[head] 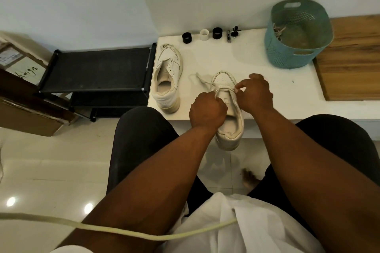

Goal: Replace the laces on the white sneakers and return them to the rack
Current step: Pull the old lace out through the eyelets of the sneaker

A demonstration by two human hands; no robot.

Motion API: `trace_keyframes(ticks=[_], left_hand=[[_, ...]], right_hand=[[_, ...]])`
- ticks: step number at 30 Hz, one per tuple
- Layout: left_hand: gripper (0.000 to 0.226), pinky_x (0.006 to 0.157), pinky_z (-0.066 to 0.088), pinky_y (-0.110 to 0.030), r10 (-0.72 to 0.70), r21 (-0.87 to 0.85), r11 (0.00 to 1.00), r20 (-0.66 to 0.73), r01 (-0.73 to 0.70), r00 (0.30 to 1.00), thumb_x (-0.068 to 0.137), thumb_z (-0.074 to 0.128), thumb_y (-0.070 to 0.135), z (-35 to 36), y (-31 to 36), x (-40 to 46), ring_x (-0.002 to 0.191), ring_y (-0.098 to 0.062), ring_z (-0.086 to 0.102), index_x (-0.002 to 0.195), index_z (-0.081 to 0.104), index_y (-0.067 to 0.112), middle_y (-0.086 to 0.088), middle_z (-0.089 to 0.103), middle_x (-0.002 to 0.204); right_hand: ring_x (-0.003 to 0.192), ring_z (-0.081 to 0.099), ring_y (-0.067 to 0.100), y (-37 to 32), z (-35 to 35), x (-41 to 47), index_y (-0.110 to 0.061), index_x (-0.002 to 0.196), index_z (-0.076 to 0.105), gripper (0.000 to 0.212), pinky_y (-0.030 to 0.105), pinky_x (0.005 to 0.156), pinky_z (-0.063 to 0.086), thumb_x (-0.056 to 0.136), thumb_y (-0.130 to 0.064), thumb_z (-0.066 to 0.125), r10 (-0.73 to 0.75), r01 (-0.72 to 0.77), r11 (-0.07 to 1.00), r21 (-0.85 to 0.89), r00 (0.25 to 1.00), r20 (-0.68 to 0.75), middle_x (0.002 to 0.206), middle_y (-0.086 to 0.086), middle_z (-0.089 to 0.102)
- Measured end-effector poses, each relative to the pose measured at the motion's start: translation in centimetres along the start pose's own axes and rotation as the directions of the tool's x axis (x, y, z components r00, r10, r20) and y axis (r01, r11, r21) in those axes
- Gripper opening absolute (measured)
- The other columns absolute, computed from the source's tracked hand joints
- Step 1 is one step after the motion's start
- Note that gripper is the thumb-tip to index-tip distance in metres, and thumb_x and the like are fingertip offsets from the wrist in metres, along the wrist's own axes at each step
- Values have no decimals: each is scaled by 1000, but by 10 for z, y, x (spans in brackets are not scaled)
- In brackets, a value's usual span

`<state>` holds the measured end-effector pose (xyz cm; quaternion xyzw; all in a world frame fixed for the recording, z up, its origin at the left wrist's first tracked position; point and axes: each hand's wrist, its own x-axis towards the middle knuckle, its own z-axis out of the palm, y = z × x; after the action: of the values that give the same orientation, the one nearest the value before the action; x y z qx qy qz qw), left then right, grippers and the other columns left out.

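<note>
The sneaker (228, 107) lies between the hands at the bench (287, 92) edge, heel overhanging. The left hand (207, 112) grips one lace (205, 83) strand; the right hand (255, 93) pinches the other at the front eyelets. Draw both strands evenly and keep them flat before the next crossing. The second sneaker (167, 80) sits left of the left hand, beside the rack (96, 70).

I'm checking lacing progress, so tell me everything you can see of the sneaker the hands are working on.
The sneaker being laced is white, leather-looking, with a perforated toe cap. It lies toe away from the person on the white table, heel overhanging the near edge. A white lace crosses the eyelets nearest the toe, one end trailing left. The left hand grips lace at its left side; the right hand pinches lace at its right.
</note>
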<state>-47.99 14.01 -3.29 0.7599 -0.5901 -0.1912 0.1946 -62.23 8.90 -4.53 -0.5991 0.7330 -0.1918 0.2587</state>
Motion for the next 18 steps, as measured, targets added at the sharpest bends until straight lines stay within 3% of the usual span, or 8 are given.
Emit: trace_keyframes(ticks=[3, 5, 7, 10, 12, 14, 18], left_hand=[[32, 83, 48, -40, -1, -3, 1000, 0, 1, 1000, 96, 46, 25, 0, -2, 0, 102, -34, 64, 112, 73, 15, -10, 69, 109], [31, 84, 48, -40, 0, -4, 1000, 3, 0, 1000, 97, 46, 25, 0, -1, -1, 102, -33, 64, 110, 72, 14, -10, 69, 108], [31, 84, 48, -40, 2, 1, 1000, 0, -2, 1000, 98, 45, 25, -1, 0, -1, 102, -33, 64, 109, 72, 14, -10, 69, 109], [29, 83, 48, -40, 0, 1, 1000, -8, 0, 1000, 98, 46, 25, -1, 0, 0, 102, -33, 64, 108, 71, 13, -10, 69, 107], [29, 81, 47, -39, -7, 9, 1000, 3, 7, 1000, 98, 46, 26, 0, 0, 0, 101, -33, 64, 106, 70, 13, -10, 68, 106], [29, 81, 47, -38, -5, 10, 1000, 3, 5, 1000, 98, 46, 26, 0, 1, 0, 101, -33, 64, 108, 70, 13, -10, 68, 107], [31, 82, 48, -40, -3, 22, 1000, -2, 3, 1000, 97, 46, 27, 0, 0, 1, 101, -34, 64, 110, 71, 14, -11, 69, 107]], right_hand=[[121, 52, 30, -4, 1, 0, -23, 92, 71, 6, 47, 96, 49, 89, -18, 68, 18, -20, 997, -78, 999, -28, 129, 7, 51], [115, 55, 34, -1, -4, 3, -14, 99, 71, 13, 50, 94, 52, 89, -13, 65, 95, -108, 991, -77, 984, -152, 126, 12, 50], [113, 57, 36, 6, -16, 10, -10, 107, 69, 18, 51, 95, 52, 90, -14, 65, 255, -269, 963, -11, 922, -290, 127, 14, 49], [117, 57, 34, 14, -26, 17, -15, 115, 69, 25, 51, 98, 50, 90, -18, 68, 375, -369, 926, 72, 890, -258, 131, 11, 49], [126, 53, 32, 12, -19, 14, -23, 126, 67, 33, 51, 105, 45, 93, -22, 66, 278, -261, 958, 117, 945, -174, 139, 8, 47], [135, 45, 29, 8, -7, 5, -30, 129, 66, 36, 53, 108, 42, 93, -28, 67, 88, -82, 993, 81, 993, -78, 147, 4, 44], [132, 47, 27, 1, 3, 2, -27, 98, 76, 9, 48, 101, 46, 92, -28, 70, 5, -5, 1000, 2, 1000, -24, 139, 5, 50]])
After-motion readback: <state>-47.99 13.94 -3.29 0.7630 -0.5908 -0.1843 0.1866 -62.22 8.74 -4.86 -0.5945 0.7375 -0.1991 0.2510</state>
